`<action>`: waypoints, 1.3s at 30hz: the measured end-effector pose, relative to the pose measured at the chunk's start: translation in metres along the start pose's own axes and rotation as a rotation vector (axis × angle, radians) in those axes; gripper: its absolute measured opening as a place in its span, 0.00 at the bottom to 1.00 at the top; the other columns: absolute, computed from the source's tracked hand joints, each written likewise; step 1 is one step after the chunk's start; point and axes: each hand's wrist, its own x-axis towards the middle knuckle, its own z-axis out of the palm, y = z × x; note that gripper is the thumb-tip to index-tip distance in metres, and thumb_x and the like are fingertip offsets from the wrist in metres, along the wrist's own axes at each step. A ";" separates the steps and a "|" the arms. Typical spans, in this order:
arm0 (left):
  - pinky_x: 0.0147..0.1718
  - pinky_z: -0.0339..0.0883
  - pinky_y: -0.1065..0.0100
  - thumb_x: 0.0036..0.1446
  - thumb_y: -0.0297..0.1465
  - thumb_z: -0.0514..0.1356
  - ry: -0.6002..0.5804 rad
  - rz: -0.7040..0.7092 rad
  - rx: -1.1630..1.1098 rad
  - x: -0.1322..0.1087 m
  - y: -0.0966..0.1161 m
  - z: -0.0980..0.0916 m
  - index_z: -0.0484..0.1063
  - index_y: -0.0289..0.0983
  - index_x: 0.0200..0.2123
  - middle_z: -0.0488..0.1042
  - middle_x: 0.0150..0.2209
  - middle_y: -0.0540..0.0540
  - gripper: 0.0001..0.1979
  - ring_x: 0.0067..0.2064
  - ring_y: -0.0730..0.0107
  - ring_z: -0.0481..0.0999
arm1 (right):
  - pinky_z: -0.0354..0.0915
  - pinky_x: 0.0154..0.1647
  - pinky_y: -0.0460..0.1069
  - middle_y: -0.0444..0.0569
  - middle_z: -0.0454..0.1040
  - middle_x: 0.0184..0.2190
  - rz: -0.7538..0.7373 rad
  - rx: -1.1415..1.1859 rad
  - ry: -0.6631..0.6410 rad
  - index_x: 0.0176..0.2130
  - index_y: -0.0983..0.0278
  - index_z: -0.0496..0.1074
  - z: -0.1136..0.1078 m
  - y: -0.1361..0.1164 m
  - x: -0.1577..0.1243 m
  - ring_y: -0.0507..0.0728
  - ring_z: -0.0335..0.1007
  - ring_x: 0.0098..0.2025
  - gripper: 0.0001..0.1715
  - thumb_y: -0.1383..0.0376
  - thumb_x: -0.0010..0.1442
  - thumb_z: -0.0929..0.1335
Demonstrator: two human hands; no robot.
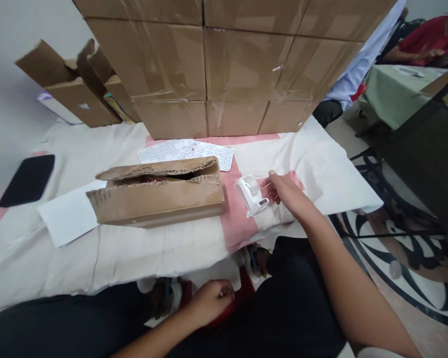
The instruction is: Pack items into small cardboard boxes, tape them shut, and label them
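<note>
My right hand (283, 193) reaches out over the cloth-covered surface and touches a small white plastic device (251, 194) lying on a pink strip; its fingers curl at the device's right edge. My left hand (211, 300) rests low in my lap, fingers curled into a loose fist against something red (242, 297) that I cannot make out. An open, torn cardboard box (160, 194) lies flat to the left of the device. Behind it lies a sheet of small printed labels (188, 151).
Stacked taped cartons (224, 64) wall off the back. Open cardboard boxes (74, 84) stand at back left. A black phone (28, 180) and a white paper (69, 215) lie left. At right are a patterned rug (406, 258), a dark chair (425, 149) and another person's red sleeve (429, 37).
</note>
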 end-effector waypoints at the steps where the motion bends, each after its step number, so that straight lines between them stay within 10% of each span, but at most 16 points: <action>1: 0.43 0.64 0.65 0.56 0.33 0.56 0.007 0.011 0.036 0.003 0.001 -0.002 0.80 0.37 0.40 0.81 0.40 0.45 0.14 0.43 0.61 0.78 | 0.54 0.19 0.46 0.48 0.73 0.20 0.006 0.022 -0.014 0.29 0.63 0.73 -0.001 0.002 -0.001 0.51 0.64 0.19 0.31 0.41 0.64 0.62; 11: 0.45 0.66 0.67 0.56 0.30 0.55 -0.019 0.136 0.037 0.009 0.014 0.003 0.79 0.37 0.41 0.81 0.40 0.47 0.14 0.43 0.65 0.77 | 0.49 0.13 0.45 0.51 0.79 0.25 0.138 0.170 -0.075 0.35 0.63 0.68 0.001 -0.009 -0.009 0.48 0.54 0.10 0.21 0.51 0.69 0.60; 22: 0.42 0.67 0.67 0.66 0.33 0.54 0.176 0.640 0.272 0.001 0.114 -0.037 0.75 0.37 0.48 0.77 0.42 0.41 0.13 0.40 0.65 0.75 | 0.43 0.12 0.47 0.52 0.78 0.21 0.144 0.153 -0.129 0.39 0.63 0.63 0.009 -0.014 0.002 0.48 0.46 0.08 0.19 0.51 0.70 0.60; 29: 0.52 0.67 0.55 0.61 0.34 0.58 0.778 1.108 0.443 0.076 0.175 -0.088 0.71 0.38 0.47 0.74 0.47 0.40 0.12 0.51 0.57 0.73 | 0.47 0.13 0.46 0.45 0.72 0.20 0.062 0.130 -0.140 0.36 0.64 0.65 0.009 -0.014 0.002 0.48 0.52 0.10 0.22 0.48 0.69 0.61; 33: 0.61 0.59 0.45 0.51 0.47 0.66 0.902 1.097 0.682 0.122 0.181 -0.105 0.61 0.36 0.60 0.63 0.60 0.32 0.38 0.64 0.44 0.61 | 0.45 0.13 0.46 0.45 0.71 0.22 0.039 0.119 -0.125 0.34 0.64 0.66 0.008 -0.017 -0.002 0.46 0.52 0.11 0.21 0.51 0.69 0.60; 39: 0.64 0.55 0.45 0.50 0.41 0.66 0.971 0.951 0.668 0.130 0.172 -0.100 0.57 0.38 0.62 0.60 0.63 0.33 0.39 0.66 0.43 0.58 | 0.47 0.15 0.44 0.46 0.74 0.23 0.154 0.139 -0.081 0.34 0.63 0.64 0.012 -0.018 -0.006 0.46 0.55 0.14 0.22 0.47 0.67 0.62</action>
